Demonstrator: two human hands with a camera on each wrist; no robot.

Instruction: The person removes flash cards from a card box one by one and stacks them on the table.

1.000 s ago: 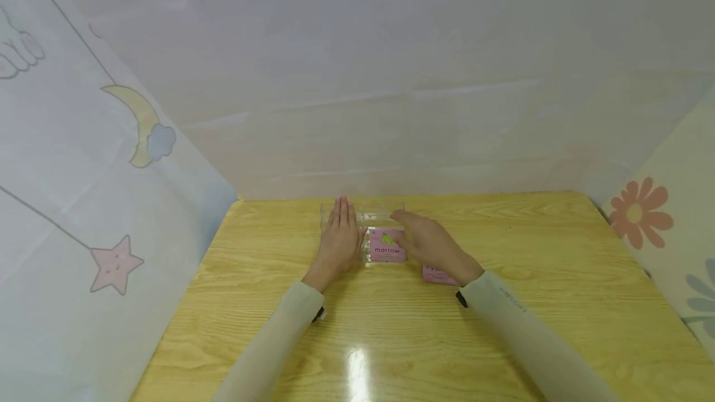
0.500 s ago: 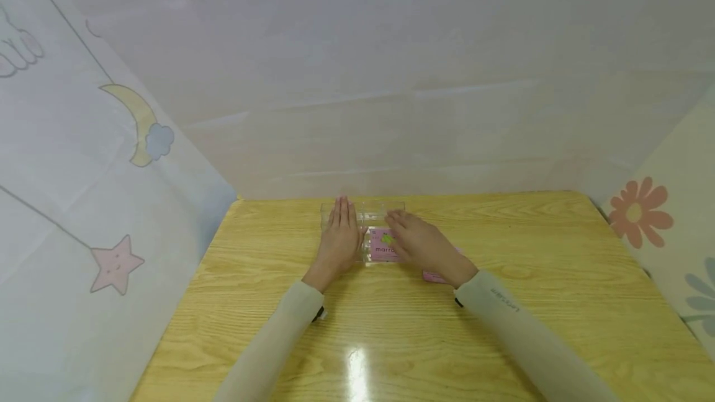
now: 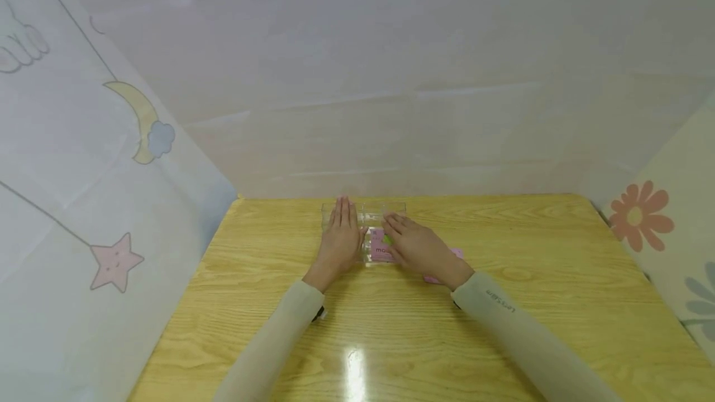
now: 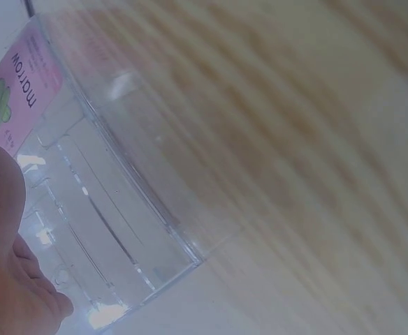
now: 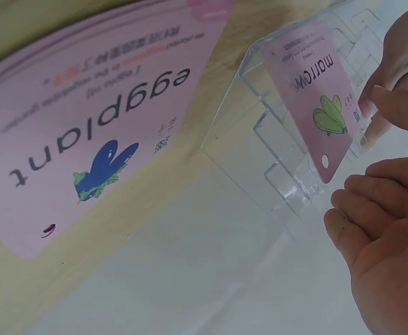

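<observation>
A clear plastic organizer with compartments [image 4: 106,202] sits near the table's back edge. My left hand [image 3: 339,239] lies flat over its left half, fingers straight and together. A pink "marrow" flash card [image 5: 319,105] with a green vegetable picture leans in the organizer's right part. My right hand [image 3: 420,247] hovers at the card's right side, fingers extended and grasping nothing; whether they touch the card I cannot tell. Under my right wrist lies a stack of pink cards [image 5: 120,91], the top one reading "eggplant", mostly hidden in the head view.
The wooden table [image 3: 268,327] reaches back to a pale fabric wall [image 3: 357,92]. Printed sheets with a moon, a star and flowers flank it on both sides.
My right hand has shifted slightly left across the marrow card, covering more of it, and its fingers have come closer together. The left hand stays in place.
</observation>
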